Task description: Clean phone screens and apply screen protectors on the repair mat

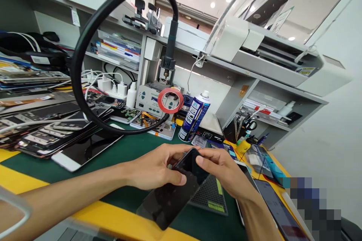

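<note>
A black smartphone [169,203] is tilted between my two hands above the green mat, its dark glossy face toward me. My left hand [161,167] grips its upper left edge, thumb lying on the face and fingers behind. At the top right corner, my right hand [223,167] pinches the phone with its thumb in front; its other fingers are partly hidden. Under the phone lies a dark perforated pad [209,196] with yellow-green labels, partly covered. The phone's lower left corner looks paler and see-through.
A thick black hose [77,56] loops above the bench. Behind stand a blue spray can [194,116], a red tape roll [170,100] and a grey control box [149,99]. Phone parts [42,131] and a white-framed tablet [87,147] lie left; more devices [277,207] lie right.
</note>
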`<control>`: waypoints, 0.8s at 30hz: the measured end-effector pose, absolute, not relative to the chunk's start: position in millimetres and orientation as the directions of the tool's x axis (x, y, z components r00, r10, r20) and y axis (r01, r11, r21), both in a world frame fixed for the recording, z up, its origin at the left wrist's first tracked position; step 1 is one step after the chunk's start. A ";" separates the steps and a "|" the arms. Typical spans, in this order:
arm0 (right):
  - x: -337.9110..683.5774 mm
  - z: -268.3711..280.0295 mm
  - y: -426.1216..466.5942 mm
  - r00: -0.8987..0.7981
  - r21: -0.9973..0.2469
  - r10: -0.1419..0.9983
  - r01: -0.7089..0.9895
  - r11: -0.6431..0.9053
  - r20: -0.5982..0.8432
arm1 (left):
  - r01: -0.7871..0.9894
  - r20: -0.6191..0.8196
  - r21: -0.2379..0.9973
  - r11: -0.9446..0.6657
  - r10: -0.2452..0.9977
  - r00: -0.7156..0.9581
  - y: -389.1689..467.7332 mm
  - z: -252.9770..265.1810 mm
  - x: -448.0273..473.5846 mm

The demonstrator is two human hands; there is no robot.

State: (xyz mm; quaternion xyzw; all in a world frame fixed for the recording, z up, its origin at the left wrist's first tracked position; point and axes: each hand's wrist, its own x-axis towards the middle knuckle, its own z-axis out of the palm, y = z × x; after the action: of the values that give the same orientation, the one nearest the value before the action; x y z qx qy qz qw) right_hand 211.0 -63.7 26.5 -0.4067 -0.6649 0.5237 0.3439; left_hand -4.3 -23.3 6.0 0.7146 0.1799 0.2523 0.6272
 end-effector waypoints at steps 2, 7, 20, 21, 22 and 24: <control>209.6 25.6 -64.4 -0.428 -0.971 0.903 0.202 0.129 0.031 | -0.065 0.136 0.988 -0.142 0.572 0.809 -23.4 6.9 -4.3; 205.7 20.6 -61.1 -0.374 -0.955 0.925 0.243 0.167 0.067 | -0.058 0.138 0.987 -0.153 0.586 0.799 -23.6 8.8 -4.6; 206.5 24.2 -62.0 -0.392 -0.972 0.919 0.204 0.119 0.030 | -0.047 0.101 0.993 -0.106 0.587 0.804 -24.8 8.3 -3.5; 206.9 23.6 -61.6 -0.391 -0.976 0.920 0.198 0.090 0.005 | -0.051 0.094 0.995 -0.089 0.587 0.804 -25.0 8.5 -3.4; 207.4 22.7 -61.0 -0.383 -0.980 0.924 0.188 0.062 -0.015 | -0.052 0.085 0.996 -0.072 0.593 0.801 -24.8 8.2 -3.2; 208.1 20.1 -59.4 -0.338 -0.988 0.940 0.153 0.015 -0.038 | -0.036 0.062 0.998 -0.055 0.634 0.771 -23.1 6.2 -2.7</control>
State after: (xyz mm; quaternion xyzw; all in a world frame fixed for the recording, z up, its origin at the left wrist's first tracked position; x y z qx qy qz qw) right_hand 208.1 -59.4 20.1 -0.4459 -0.6130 0.5417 0.3632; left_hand -2.7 -23.1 6.2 0.6792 0.2202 0.2571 0.6513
